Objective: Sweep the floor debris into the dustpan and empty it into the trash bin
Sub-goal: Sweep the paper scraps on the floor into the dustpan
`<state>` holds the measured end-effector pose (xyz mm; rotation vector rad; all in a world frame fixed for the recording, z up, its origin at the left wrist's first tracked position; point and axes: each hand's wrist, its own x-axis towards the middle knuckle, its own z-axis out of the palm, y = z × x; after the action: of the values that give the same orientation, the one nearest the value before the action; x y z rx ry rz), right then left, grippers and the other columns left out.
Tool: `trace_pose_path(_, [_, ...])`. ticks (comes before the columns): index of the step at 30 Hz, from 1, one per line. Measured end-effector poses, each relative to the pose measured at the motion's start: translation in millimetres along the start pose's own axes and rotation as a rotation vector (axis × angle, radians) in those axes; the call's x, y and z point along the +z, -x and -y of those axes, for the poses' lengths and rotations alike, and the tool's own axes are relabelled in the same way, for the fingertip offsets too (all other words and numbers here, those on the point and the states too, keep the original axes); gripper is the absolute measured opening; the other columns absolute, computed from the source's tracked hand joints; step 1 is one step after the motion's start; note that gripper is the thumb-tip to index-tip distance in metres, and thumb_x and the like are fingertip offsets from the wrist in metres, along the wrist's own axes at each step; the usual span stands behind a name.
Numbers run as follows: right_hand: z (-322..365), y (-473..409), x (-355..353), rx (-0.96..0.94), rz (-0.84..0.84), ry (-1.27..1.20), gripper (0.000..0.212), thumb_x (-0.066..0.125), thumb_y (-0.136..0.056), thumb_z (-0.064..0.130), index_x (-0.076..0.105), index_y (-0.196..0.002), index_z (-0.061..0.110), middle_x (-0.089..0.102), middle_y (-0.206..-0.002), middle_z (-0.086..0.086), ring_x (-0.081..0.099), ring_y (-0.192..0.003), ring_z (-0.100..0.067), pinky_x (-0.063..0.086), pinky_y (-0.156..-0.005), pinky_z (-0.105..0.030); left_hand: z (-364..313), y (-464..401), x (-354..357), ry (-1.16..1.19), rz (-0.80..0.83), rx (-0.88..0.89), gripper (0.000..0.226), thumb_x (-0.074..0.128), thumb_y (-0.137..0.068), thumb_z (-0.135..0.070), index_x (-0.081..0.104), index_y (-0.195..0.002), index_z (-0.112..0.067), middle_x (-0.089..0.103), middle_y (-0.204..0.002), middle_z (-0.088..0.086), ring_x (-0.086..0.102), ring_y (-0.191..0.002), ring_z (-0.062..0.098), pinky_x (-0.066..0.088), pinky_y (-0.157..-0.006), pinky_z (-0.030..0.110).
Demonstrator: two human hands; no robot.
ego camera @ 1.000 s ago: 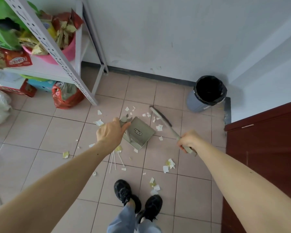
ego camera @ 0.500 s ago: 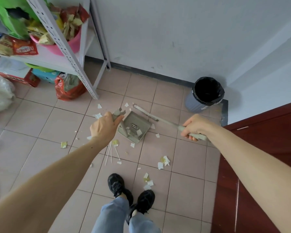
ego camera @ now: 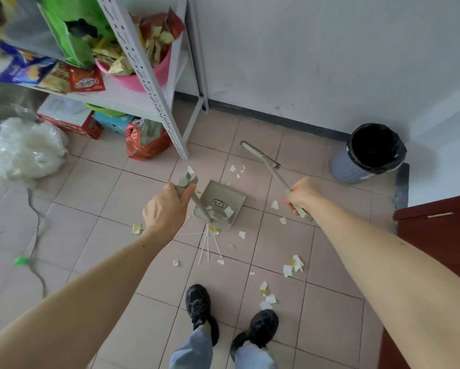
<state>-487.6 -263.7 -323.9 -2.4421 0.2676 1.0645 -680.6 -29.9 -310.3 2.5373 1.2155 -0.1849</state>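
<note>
Both our fists closed: left hand [ego camera: 165, 209] grips dustpan [ego camera: 219, 205] handle, right hand [ego camera: 304, 195] grips broom [ego camera: 260, 158]; paper scraps [ego camera: 292, 265] on floor.

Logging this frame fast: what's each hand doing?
Left hand: closed on the dustpan handle.
Right hand: closed on the broom handle.

Left hand [ego camera: 167, 209] gripping dustpan handle top; dustpan [ego camera: 220, 205] on tile just right of it, one paper scrap inside. Right hand [ego camera: 302, 195] closed on broom [ego camera: 266, 161] handle, head angled up-left of it. Paper scraps [ego camera: 294, 265] below both hands. Trash bin [ego camera: 371, 153] up-right of right hand.
</note>
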Motion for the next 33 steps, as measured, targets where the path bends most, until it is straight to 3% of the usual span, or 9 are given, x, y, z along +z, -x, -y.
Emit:
trace_pose_path(4, [14.9, -1.6, 25.5, 0.015, 0.070, 0.025, 0.017, 0.068, -0.084, -0.002, 0.068, -0.100, -0.008, 0.064, -0.073, -0.020, 0.055, -0.042, -0.023, 0.042, -0.032, -0.018, 10.6, -14.4, -1.1, -0.038, 0.022, 0.028, 0.057, 0.030, -0.093, -0.066, 0.045, -0.089, -0.011, 0.055, -0.073, 0.004, 0.051, -0.067, 0.030, 0.039, -0.061, 0.037])
trace_pose_path(7, [17.7, 14.6, 32.7, 0.026, 0.184, 0.104, 0.023, 0.069, -0.079, -0.007, 0.069, -0.102, -0.011, 0.066, -0.076, -0.024, 0.060, -0.046, -0.025, 0.050, -0.040, -0.024, 13.7, -20.8, -1.5, -0.045, 0.050, 0.029, 0.055, 0.029, -0.094, -0.064, 0.044, -0.091, -0.011, 0.055, -0.076, 0.006, 0.051, -0.069, 0.030, 0.039, -0.063, 0.037])
trace_pose_path(13, [38.9, 66.6, -27.8, 0.002, 0.311, 0.171, 0.030, 0.067, -0.084, -0.006, 0.067, -0.113, -0.012, 0.064, -0.083, -0.023, 0.051, -0.047, -0.017, 0.044, -0.035, -0.019, 13.2, -25.7, -0.5, -0.028, 0.072, 0.071, 0.058, 0.028, -0.094, -0.064, 0.046, -0.094, -0.010, 0.057, -0.076, 0.008, 0.053, -0.069, 0.031, 0.042, -0.064, 0.039])
trace_pose_path(22, [15.2, 70.9, -47.3, 0.069, 0.105, 0.093, 0.034, 0.064, -0.085, -0.007, 0.063, -0.119, -0.012, 0.064, -0.084, -0.024, 0.051, -0.048, -0.019, 0.043, -0.037, -0.021, 18.4, -32.1, -9.0, -0.070, 0.116, 0.269, 0.060, 0.033, -0.090, -0.069, 0.047, -0.088, -0.010, 0.063, -0.079, 0.010, 0.062, -0.073, 0.036, 0.042, -0.057, 0.037])
trace_pose_path(25, [-17.9, 56.8, -39.8, 0.147, 0.038, 0.040, 0.030, 0.066, -0.081, -0.008, 0.066, -0.111, -0.012, 0.071, -0.086, -0.027, 0.056, -0.048, -0.022, 0.047, -0.040, -0.023, 13.2, -32.7, -15.7, -0.100, 0.137, 0.352, 0.057, 0.034, -0.090, -0.068, 0.044, -0.085, -0.013, 0.061, -0.079, 0.009, 0.060, -0.074, 0.034, 0.038, -0.058, 0.035])
trace_pose_path(28, [-50.7, 50.5, -29.6, 0.238, -0.001, -0.002, 0.024, 0.068, -0.080, -0.005, 0.069, -0.103, -0.010, 0.068, -0.069, -0.021, 0.059, -0.048, -0.024, 0.050, -0.046, -0.028, 5.3, -32.5, -19.1, -0.147, 0.138, 0.438, 0.054, 0.034, -0.091, -0.066, 0.043, -0.086, -0.014, 0.064, -0.082, 0.010, 0.057, -0.069, 0.032, 0.036, -0.057, 0.034])
trace_pose_path(33, [-87.0, 55.6, -8.6, 0.312, -0.068, -0.022, 0.017, 0.072, -0.073, -0.003, 0.073, -0.089, -0.009, 0.067, -0.057, -0.014, 0.057, -0.032, -0.018, 0.047, -0.039, -0.022, -7.0, -29.8, -13.2, -0.232, 0.114, 0.570, 0.057, 0.031, -0.091, -0.067, 0.048, -0.093, -0.013, 0.066, -0.081, 0.009, 0.063, -0.074, 0.033, 0.037, -0.054, 0.033])
